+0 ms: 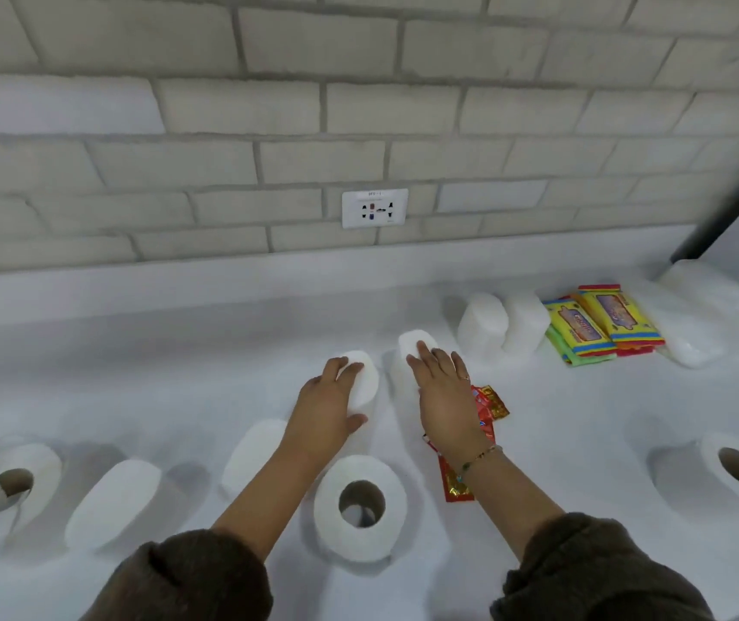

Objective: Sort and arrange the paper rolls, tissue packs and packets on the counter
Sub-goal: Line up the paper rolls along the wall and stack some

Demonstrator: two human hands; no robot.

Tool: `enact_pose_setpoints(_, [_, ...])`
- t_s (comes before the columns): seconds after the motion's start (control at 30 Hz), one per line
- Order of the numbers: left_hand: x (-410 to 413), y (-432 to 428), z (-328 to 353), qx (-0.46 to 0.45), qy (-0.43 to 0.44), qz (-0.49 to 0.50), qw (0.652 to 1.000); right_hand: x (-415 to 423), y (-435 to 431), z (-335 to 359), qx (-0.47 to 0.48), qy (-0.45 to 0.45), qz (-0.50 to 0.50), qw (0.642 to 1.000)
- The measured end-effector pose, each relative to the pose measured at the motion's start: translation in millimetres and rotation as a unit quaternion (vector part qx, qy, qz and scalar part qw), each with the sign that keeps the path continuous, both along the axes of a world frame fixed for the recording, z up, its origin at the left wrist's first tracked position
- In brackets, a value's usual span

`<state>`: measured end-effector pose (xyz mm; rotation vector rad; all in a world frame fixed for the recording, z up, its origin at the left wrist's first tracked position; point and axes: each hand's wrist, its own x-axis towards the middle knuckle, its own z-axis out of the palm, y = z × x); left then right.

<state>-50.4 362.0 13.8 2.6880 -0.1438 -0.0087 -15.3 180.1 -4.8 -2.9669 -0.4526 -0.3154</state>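
My left hand grips a small white paper roll lying mid-counter, thumb under its near end. My right hand lies flat with straight fingers on a second small white roll beside it. Red and gold packets show just right of my right wrist, with another red packet nearer me. Hollow-core rolls stand at near centre, far left and right. Two more small rolls lie at left.
At the back right stand two wrapped white rolls, a stack of yellow, green and red tissue packs and a clear-wrapped white pack. A wall socket sits in the brick wall above the white counter.
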Motion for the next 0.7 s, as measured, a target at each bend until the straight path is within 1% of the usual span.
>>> enact_pose_setpoints(0.17, [41.1,-24.4,5.5,-0.050,0.025,-0.009,0.998,41.6,-16.5,3.4,-0.016,0.008,-0.012,1.000])
enact_pose_setpoints(0.23, [58.4,-37.8,5.7,-0.055,0.032,-0.014,0.998,59.3,-27.8,3.2,-0.029,0.006,-0.017,0.999])
enact_pose_setpoints(0.33, [79.6,-56.0,5.0,-0.057,0.026,-0.013,0.998,81.8,-43.2,2.4,-0.052,0.003,-0.020,0.998])
enact_pose_setpoints(0.47, [94.6,-69.7,-2.6,-0.070,0.012,0.016,0.997,101.6,-55.9,-1.3,-0.059,-0.014,-0.008,0.998])
enact_pose_setpoints(0.53, [100.1,-75.6,-5.3,-0.075,0.004,0.022,0.997,106.9,-60.0,-3.1,-0.052,-0.015,-0.005,0.999])
enact_pose_setpoints(0.7, [114.8,-88.1,-3.5,-0.063,0.001,0.013,0.998,110.6,-62.8,-11.5,-0.002,-0.019,0.003,1.000])
